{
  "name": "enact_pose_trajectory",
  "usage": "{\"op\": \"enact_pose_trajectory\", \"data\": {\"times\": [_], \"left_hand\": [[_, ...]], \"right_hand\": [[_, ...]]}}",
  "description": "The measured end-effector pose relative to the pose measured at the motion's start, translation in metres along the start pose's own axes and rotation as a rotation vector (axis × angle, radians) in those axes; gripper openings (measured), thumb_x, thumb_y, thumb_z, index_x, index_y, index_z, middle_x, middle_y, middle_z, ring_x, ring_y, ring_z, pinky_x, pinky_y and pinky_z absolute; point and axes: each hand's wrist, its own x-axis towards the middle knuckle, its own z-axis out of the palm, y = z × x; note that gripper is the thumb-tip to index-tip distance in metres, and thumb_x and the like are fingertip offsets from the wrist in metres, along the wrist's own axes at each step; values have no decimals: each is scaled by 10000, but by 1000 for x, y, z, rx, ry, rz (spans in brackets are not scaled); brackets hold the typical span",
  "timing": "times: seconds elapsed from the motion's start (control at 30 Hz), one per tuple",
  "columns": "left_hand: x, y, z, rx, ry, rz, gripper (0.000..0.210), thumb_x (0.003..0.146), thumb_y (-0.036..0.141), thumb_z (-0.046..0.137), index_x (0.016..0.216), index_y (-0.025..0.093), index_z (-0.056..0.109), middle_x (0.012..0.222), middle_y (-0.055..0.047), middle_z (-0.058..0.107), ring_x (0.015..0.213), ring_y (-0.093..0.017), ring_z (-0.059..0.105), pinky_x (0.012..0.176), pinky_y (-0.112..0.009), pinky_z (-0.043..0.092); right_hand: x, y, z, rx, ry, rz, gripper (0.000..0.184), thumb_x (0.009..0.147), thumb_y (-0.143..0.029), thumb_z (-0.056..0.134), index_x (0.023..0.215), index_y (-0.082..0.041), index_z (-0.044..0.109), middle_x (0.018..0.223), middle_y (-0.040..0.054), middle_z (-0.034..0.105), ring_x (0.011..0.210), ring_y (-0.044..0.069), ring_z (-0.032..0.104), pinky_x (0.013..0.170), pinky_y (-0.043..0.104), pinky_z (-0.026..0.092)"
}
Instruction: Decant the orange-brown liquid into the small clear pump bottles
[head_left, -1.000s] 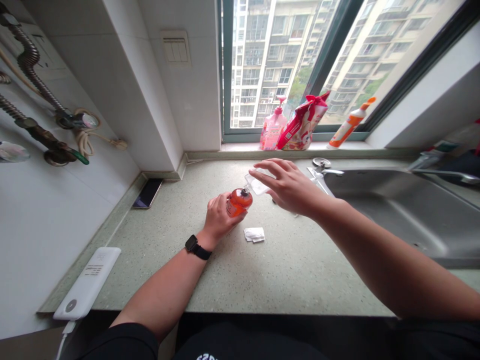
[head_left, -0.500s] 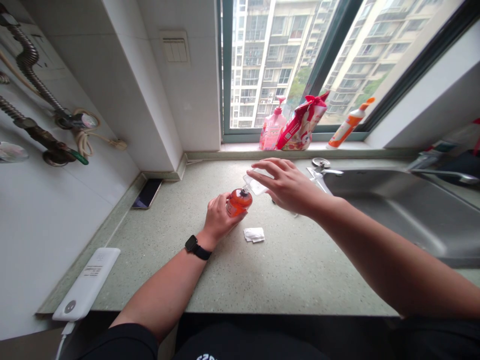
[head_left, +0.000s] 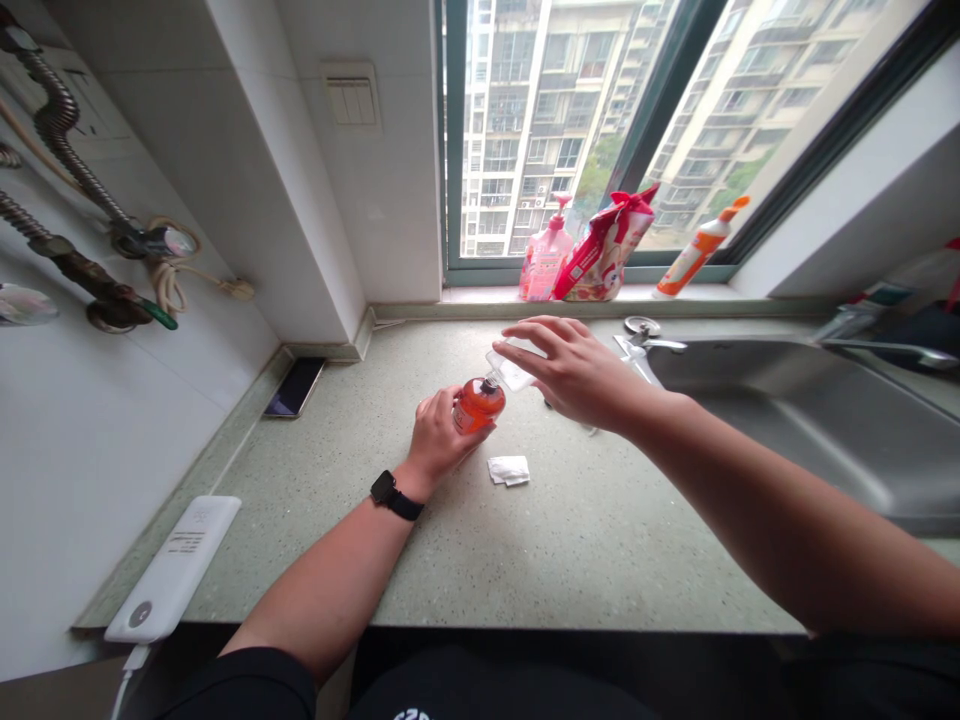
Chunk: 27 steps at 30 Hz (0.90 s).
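My left hand (head_left: 439, 432) is wrapped around the orange bottle (head_left: 478, 406), upright over the speckled counter (head_left: 585, 540). My right hand (head_left: 583, 372), fingers part-curled, grasps a clear container (head_left: 513, 370), tipped with its neck at the bottle's mouth. A folded white tissue (head_left: 509, 470) lies nearby; the sink (head_left: 787, 420) is rightward, a phone (head_left: 295, 387) leftward, the window (head_left: 555, 100) ahead.

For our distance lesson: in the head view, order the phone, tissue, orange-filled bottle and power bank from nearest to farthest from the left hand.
1. Orange-filled bottle: in left hand.
2. Tissue: just right.
3. Phone: left, farther back.
4. Power bank: front left.
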Motion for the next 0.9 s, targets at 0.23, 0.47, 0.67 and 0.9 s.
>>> {"op": "enact_pose_trajectory", "data": {"times": [0.23, 0.47, 0.67, 0.9], "left_hand": [[0, 0, 0, 11, 14, 22, 639, 889, 661, 763, 1296, 213, 560, 1218, -135, 760, 1089, -316, 753, 1010, -518, 556], [0, 0, 0, -1, 17, 30, 633, 892, 667, 756, 1290, 217, 556, 1218, -136, 758, 1091, -322, 750, 1022, -542, 550], [1, 0, 0, -9, 14, 21, 643, 886, 672, 762, 1284, 210, 557, 1222, -142, 756, 1096, -326, 748, 1036, -542, 543], [1, 1, -1, -18, 11, 10, 646, 882, 677, 764, 1287, 215, 565, 1231, -139, 756, 1111, -327, 745, 1039, -538, 546]], "right_hand": [[1, -1, -2, -26, 5, -16, 695, 906, -41, 556, 1565, -259, 522, 1504, 133, 611, 1375, 331, 514, 1118, 515, 442], [3, -3, -5, -16, 0, -12, 700, 902, -32, 563, 1559, -273, 535, 1506, 127, 614, 1377, 331, 521, 1128, 520, 438], [3, -2, -5, -22, -2, -18, 661, 919, -33, 543, 1541, -255, 549, 1511, 134, 612, 1375, 329, 522, 1124, 514, 439], [6, -2, -8, -25, -7, -40, 671, 918, -48, 563, 1552, -269, 538, 1495, 127, 625, 1367, 332, 522, 1120, 516, 434]]}}
